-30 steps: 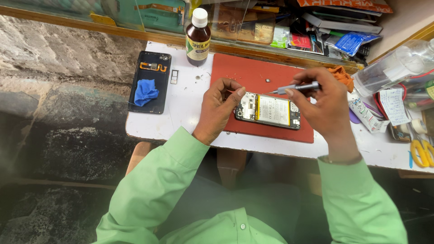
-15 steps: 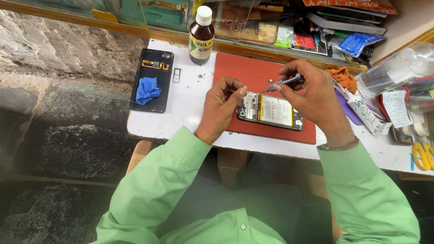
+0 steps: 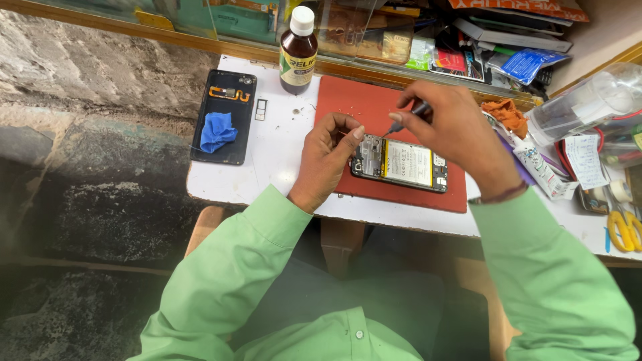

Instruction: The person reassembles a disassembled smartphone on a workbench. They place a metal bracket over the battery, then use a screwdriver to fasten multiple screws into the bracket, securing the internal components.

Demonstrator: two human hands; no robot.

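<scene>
— Since a moment ago, what shifted?
— Right hand (image 3: 455,124) has swung its thin dark screwdriver (image 3: 404,119) down to the opened black phone with a yellow-edged battery (image 3: 400,163) on the red mat (image 3: 394,110); fingers pinched shut round the tool.
— Left hand (image 3: 329,155)?
— Curled, steadying the phone's left end.
— Containers?
— Brown white-capped bottle (image 3: 297,50) upright behind; clear plastic jar (image 3: 592,100) lying far right, contents unclear. Black back cover with blue cloth (image 3: 223,117) lies left.
</scene>
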